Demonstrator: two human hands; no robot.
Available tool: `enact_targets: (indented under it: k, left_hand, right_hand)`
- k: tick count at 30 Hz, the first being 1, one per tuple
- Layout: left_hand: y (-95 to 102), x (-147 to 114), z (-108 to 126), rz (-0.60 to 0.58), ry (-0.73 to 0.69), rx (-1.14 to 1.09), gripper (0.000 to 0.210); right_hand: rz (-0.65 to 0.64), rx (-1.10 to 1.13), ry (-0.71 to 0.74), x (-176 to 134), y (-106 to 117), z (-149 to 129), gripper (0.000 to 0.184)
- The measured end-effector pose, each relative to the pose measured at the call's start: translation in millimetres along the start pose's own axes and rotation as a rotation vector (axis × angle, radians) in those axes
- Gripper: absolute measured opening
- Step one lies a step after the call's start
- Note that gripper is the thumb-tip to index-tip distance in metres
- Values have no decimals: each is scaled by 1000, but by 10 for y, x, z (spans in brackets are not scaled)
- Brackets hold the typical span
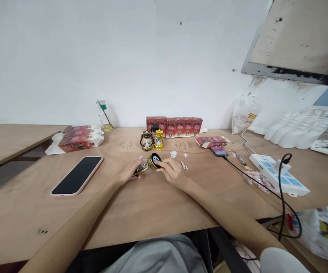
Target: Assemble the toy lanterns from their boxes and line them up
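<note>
My left hand [129,170] is wrapped round the body of a small black and gold lantern [144,166], which lies tilted with its round base facing right. At that base are the fingers of my right hand [173,171], touching its dark underside; whether they pinch something small there I cannot make out. Just behind stand a bronze-black lantern [146,141] and a gold lantern [158,139], with part of another dark one behind them. Right of my right hand lie several button cells [184,165] and small white pieces [173,154].
Red boxes [180,127] line the wall; more boxes [81,138] lie at the left. A phone [78,176] rests left of my arms. Thin wire pieces [182,146] lie near the boxes. On the right are a power strip [279,174], black cable, screwdriver [240,158] and stacked white cups [297,127].
</note>
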State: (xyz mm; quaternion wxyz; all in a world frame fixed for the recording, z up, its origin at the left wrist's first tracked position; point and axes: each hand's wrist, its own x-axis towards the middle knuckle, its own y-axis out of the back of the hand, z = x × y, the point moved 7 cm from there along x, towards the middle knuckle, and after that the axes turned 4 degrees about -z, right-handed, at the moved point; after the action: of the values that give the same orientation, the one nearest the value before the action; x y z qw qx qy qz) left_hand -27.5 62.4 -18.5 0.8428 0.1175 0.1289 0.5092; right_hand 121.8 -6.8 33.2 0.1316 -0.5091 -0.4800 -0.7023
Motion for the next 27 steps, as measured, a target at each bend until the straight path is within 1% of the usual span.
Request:
enact_targets:
  k: [4, 11, 14, 17, 21, 25, 27]
  left_hand:
    - [-2, -23, -10, 31, 56, 6, 76]
    - [-7, -52, -12, 48, 113, -4, 78]
    - [-21, -40, -31, 33, 114, -17, 76]
    - [-18, -39, -39, 48, 128, -30, 73]
    - [-15, -38, -30, 55, 147, -35, 68]
    - [-12, -27, -50, 40, 152, -24, 68]
    - [-7, -26, -63, 42, 150, -28, 68]
  right_hand:
    - [-15, -1, 5, -1, 3, -26, 29]
    - [19, 11, 31, -18, 32, -61, 28]
    - [-11, 20, 28, -44, 4, -39, 29]
    - [-38, 66, 25, -52, -21, -20, 31]
    - [-31, 138, 0, -34, -11, -11, 31]
    - [-107, 184, -61, -27, -38, -8, 34]
    - [-130, 194, -61, -28, -42, -22, 35]
